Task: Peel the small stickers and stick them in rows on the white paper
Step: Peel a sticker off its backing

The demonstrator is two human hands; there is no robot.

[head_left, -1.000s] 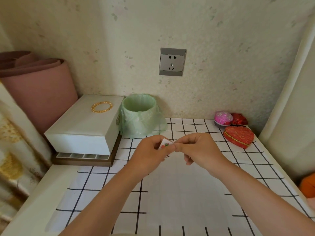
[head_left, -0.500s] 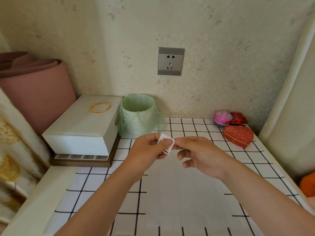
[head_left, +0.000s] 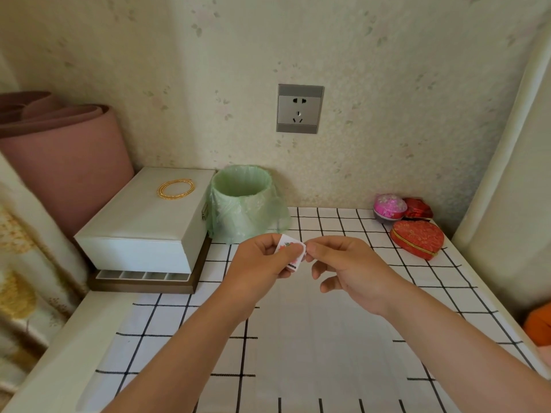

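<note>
Both hands have eased apart since a second ago, the right hand (head_left: pixel 348 266) drawing slightly to its own side, so more of the sticker sheet (head_left: pixel 290 250) shows between them.

In the head view, the left hand (head_left: pixel 262 260) grips the small sheet between thumb and curled fingers. The right hand pinches thumb and forefinger at the sheet's edge nearest it, its other fingers hanging loose below. Whether a sticker has lifted yet is too small to tell. Both hands are held up over the white paper (head_left: pixel 313 338), which lies flat on the checked cloth (head_left: pixel 417 293) beneath and nearer the person than the hands.

Several things could go wrong from here, I judge. A quick pull may tear the sticker or fold it onto itself. It may cling to the right fingertip rather than release. The paper looks unweighted, so pressing down one-handed could slide it and skew the row.
</note>
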